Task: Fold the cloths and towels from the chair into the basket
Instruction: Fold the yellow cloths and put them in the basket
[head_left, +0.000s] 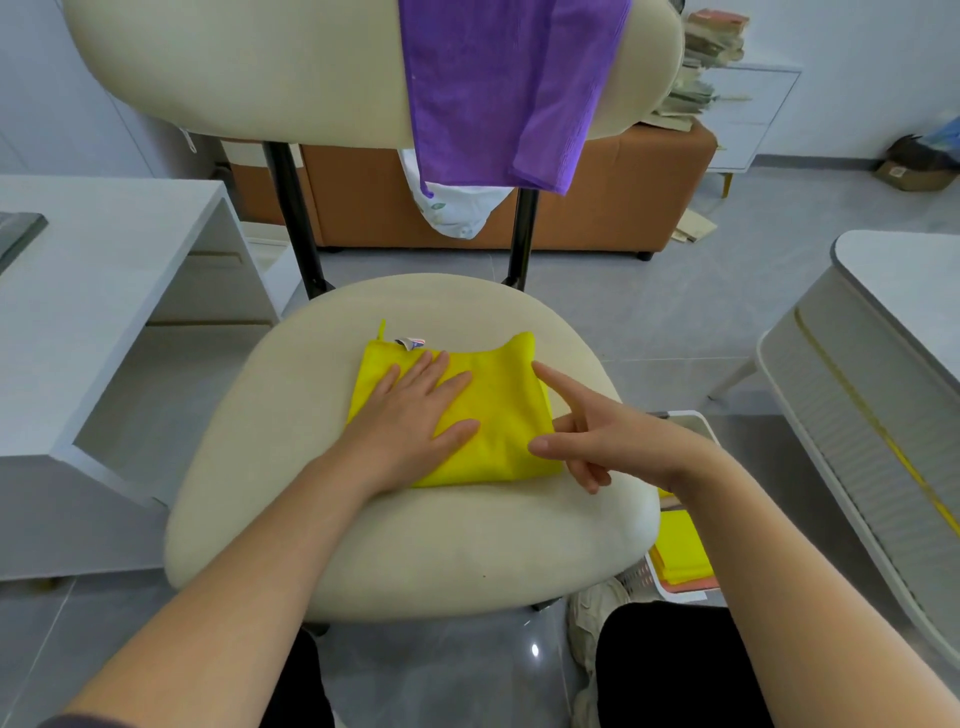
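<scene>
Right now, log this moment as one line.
left hand: flat on yellow cloth | right hand: at cloth's right edge | purple towel: over backrest

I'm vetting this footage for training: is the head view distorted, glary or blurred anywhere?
Head view: wide-angle distortion leans the white desk and the table outward at the edges; light is soft and even, faint shadow under the left hand; one small glare spot on the floor; the yellow cloth looks sharp.

Single view: your head camera is looking forward and down, sitting close above the cream padded chair seat (415, 545).
</scene>
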